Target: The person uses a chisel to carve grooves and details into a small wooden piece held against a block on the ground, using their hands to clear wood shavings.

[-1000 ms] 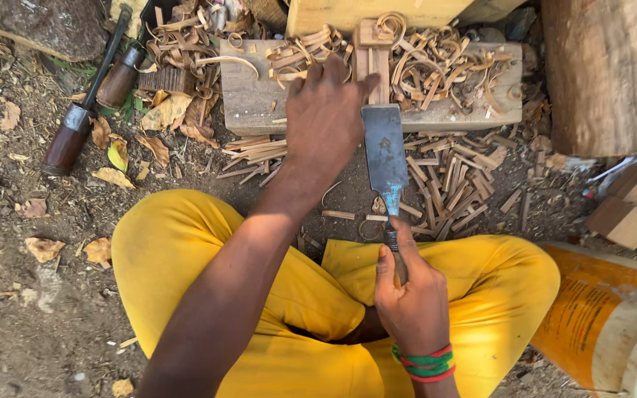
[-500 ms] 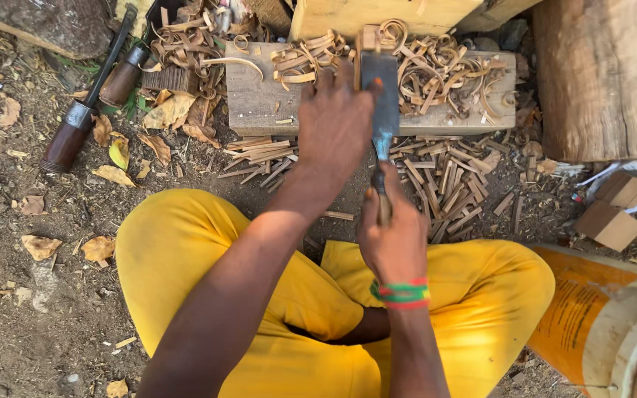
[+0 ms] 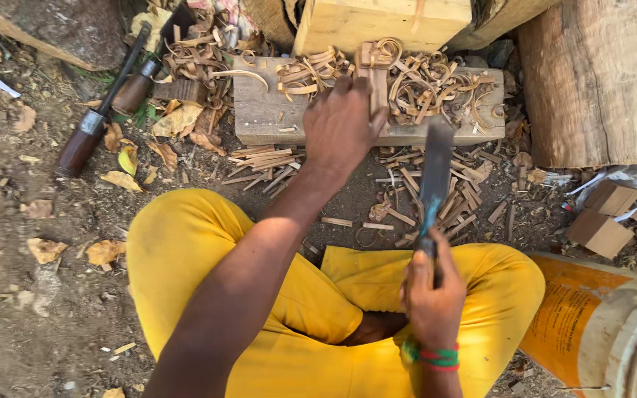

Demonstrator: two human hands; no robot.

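Note:
I sit cross-legged in yellow trousers on bare ground. My left hand [image 3: 344, 121] holds a small upright piece of wood [image 3: 372, 77] on a flat wooden block [image 3: 259, 114] covered in curled shavings. My right hand [image 3: 433, 295], with a red and green wristband, grips the handle of a broad flat-bladed chopper [image 3: 435, 180]. The blade points away from me, raised just right of the left hand and in front of the block.
Split sticks and shavings [image 3: 436, 195] litter the ground before the block. Two dark-handled tools [image 3: 97, 121] lie at the upper left. A pale timber block [image 3: 377, 22] and a thick log [image 3: 599, 81] stand behind; a yellow drum [image 3: 591, 324] is at my right knee.
The chopper went forward onto the wood piece half a second ago, then came back toward me and to the right. My left hand stayed on the wood piece.

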